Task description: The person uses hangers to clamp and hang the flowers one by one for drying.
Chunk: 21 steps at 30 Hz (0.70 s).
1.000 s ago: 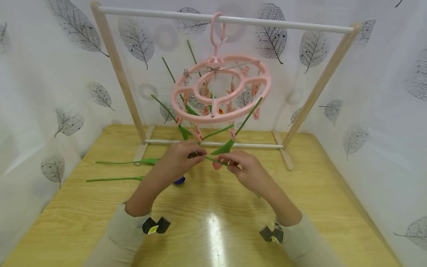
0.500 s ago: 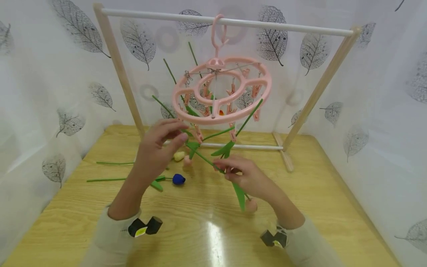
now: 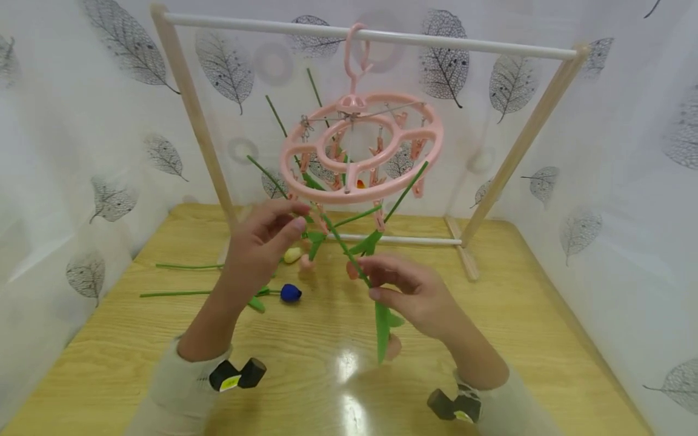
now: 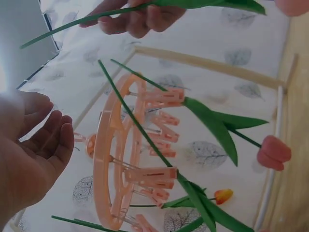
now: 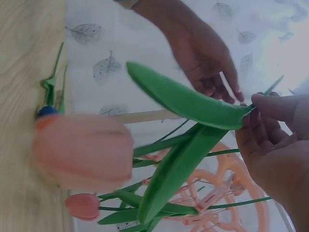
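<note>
My right hand point(image 3: 422, 297) pinches the green stem of an artificial pale-pink tulip point(image 5: 84, 152) between thumb and fingers. The stem slants up and left toward the hanger, and the leaves and flower hang below the hand. My left hand point(image 3: 256, 242) is beside the hanger's front-left edge with fingers loosely bent; in the left wrist view nothing is between them. A pink round clip hanger point(image 3: 362, 195) hangs in front of both hands. Several tulips are held in its clips point(image 4: 152, 174) with flowers down, among them a pink one point(image 4: 273, 152) and an orange-yellow one point(image 4: 223, 196).
The hanger's hook is over the white bar point(image 3: 469, 43) of a wooden rack point(image 3: 199, 121). On the table point(image 3: 305, 387) at left lie a blue tulip point(image 3: 291, 293) and another green stem point(image 3: 188, 266). A yellow flower point(image 3: 292, 255) shows behind my left hand. Leaf-patterned curtains surround the table.
My left hand has let go of the tulip's stem and moved left and up. My right hand has turned the tulip more upright, its stem end rising toward the hanger and its flower coming into view below.
</note>
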Available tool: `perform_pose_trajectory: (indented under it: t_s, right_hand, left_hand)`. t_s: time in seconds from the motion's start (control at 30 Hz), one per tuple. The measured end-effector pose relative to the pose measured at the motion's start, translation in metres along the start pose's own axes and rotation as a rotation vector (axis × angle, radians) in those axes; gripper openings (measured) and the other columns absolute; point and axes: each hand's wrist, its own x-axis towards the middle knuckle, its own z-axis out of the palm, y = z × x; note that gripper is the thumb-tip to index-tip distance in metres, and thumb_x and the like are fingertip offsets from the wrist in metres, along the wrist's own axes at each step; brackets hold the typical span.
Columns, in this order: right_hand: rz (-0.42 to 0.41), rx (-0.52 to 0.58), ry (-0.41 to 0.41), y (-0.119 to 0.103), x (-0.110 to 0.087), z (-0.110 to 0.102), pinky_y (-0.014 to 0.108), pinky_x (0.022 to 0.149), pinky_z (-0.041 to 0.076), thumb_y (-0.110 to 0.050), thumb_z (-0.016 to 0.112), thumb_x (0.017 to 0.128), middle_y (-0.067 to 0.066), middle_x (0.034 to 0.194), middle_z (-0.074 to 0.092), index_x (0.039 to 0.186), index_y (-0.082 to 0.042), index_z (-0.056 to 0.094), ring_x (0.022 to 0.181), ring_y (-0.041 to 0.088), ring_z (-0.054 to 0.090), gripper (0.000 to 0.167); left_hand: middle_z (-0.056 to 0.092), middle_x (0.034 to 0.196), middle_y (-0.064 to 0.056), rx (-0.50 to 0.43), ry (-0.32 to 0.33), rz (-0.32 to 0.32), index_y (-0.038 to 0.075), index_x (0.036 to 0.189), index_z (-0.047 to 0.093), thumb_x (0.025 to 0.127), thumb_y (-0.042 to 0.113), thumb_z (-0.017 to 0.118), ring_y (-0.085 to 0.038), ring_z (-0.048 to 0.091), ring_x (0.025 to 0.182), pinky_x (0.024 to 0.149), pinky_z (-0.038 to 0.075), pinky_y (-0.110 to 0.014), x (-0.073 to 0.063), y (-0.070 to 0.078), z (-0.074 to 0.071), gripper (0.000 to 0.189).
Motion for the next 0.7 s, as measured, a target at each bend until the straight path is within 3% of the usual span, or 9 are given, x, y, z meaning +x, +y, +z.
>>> perform_pose_trajectory:
  t_s: [0.13,0.2,0.33,0.5,0.7]
  right_hand:
    - [-0.025,0.123,0.091,-0.010,0.000,-0.005,0.027,0.092,0.056,0.013,0.065,0.090,-0.002,0.118,0.065,0.137,-0.004,0.059,0.106,0.012,0.062,0.051]
    - [-0.003,0.170,0.147,-0.011,0.002,-0.008,0.025,0.090,0.056,0.011,0.065,0.091,-0.001,0.112,0.064,0.141,-0.010,0.057,0.103,0.011,0.062,0.055]
    - [0.052,0.213,0.245,-0.006,0.008,-0.012,0.025,0.087,0.055,0.016,0.063,0.089,0.000,0.106,0.062,0.148,-0.011,0.048,0.097,0.011,0.060,0.067]
    - [0.108,0.223,0.334,0.003,0.010,-0.011,0.023,0.088,0.056,0.023,0.058,0.086,0.000,0.102,0.060,0.150,-0.004,0.043,0.096,0.009,0.060,0.071]
    - [0.093,0.242,0.399,0.006,0.009,-0.008,0.021,0.088,0.055,0.025,0.056,0.086,0.001,0.097,0.053,0.148,-0.010,0.047,0.096,0.010,0.058,0.072]
  left_hand:
    - [0.067,0.111,-0.005,0.005,-0.094,-0.058,0.003,0.127,0.065,0.101,0.008,0.061,-0.021,0.064,0.098,0.082,0.055,-0.022,-0.004,-0.004,0.018,0.027]
    - [0.068,0.110,-0.005,-0.003,-0.152,-0.096,0.006,0.129,0.064,0.101,0.011,0.062,-0.023,0.065,0.100,0.084,0.056,-0.025,-0.008,-0.008,0.031,0.028]
    - [0.068,0.115,-0.007,-0.075,-0.234,-0.193,0.008,0.133,0.060,0.100,0.015,0.065,-0.023,0.066,0.106,0.091,0.056,-0.028,-0.015,-0.017,0.058,0.034]
    - [0.065,0.120,-0.016,-0.257,-0.249,-0.297,0.005,0.130,0.054,0.098,0.007,0.065,-0.021,0.065,0.111,0.092,0.056,-0.028,-0.022,-0.024,0.081,0.034]
    - [0.063,0.120,-0.018,-0.391,-0.267,-0.337,0.002,0.129,0.048,0.096,0.002,0.065,-0.018,0.065,0.109,0.093,0.056,-0.030,-0.023,-0.028,0.089,0.037]
